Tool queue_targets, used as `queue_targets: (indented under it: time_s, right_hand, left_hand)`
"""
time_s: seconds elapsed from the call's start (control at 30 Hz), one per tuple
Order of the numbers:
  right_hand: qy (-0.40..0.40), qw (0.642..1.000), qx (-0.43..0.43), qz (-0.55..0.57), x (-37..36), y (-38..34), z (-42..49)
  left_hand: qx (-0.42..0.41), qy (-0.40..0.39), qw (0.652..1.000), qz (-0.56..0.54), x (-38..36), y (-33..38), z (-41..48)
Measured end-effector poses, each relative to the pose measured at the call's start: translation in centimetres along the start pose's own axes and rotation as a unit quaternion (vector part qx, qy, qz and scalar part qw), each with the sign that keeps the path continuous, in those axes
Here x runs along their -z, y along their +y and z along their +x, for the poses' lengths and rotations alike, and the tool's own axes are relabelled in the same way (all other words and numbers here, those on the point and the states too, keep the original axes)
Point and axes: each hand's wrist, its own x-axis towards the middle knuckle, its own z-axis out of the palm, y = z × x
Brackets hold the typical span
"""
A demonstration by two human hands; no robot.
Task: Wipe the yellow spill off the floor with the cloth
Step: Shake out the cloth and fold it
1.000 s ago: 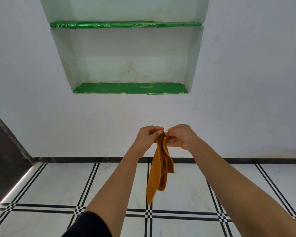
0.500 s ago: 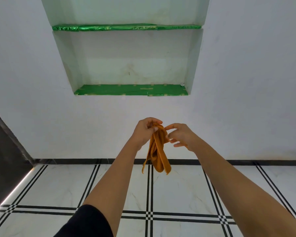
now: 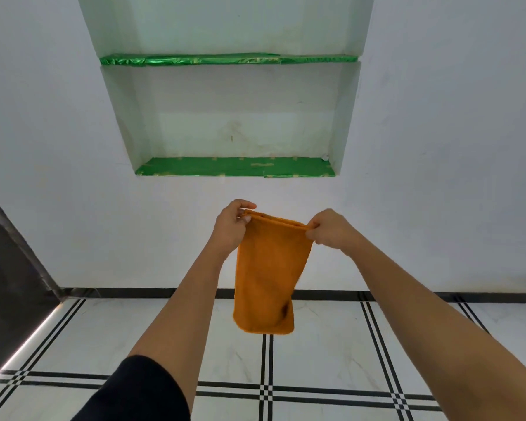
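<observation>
Hanging in the air above the tiled floor (image 3: 331, 354), the orange cloth (image 3: 269, 275) is spread flat, each top corner pinched by the left hand (image 3: 232, 227) and right hand (image 3: 328, 229). Behind, the wall niche (image 3: 231, 117) has green-lined shelves (image 3: 236, 167).

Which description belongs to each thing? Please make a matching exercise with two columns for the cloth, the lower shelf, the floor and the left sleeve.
Things:
1. cloth
2. lower shelf
3. floor
4. left sleeve

Descriptions:
A. white tiles with black lines
B. black
C. orange, hanging from left hand and right hand
D. green covering, inside the wall recess

Pairs: 1-C, 2-D, 3-A, 4-B
</observation>
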Motion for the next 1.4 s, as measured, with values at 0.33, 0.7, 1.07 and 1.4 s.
queue_targets:
  time_s: [0.33, 0.7, 1.07, 1.4]
  right_hand:
    - [0.007, 0.954, -0.023, 0.298, 2.3, -0.6, -0.9]
    - [-0.21, 0.872, -0.022, 0.442, -5.3, 2.6, -2.9]
    - [-0.184, 0.858, -0.026, 0.478, -2.0, -2.4, -2.6]
    - [-0.205, 0.849, -0.028, 0.486, -1.8, -3.0, -2.4]
  left_hand:
    - [0.018, 0.003, 0.983, -0.183, 1.5, 2.2, -0.6]
    - [0.171, 0.033, 0.899, -0.402, 1.3, 2.8, 0.1]
    - [0.29, -0.041, 0.86, -0.418, 1.9, -3.0, -2.5]
    - [0.225, -0.171, 0.888, -0.362, 1.0, -3.6, -3.8]
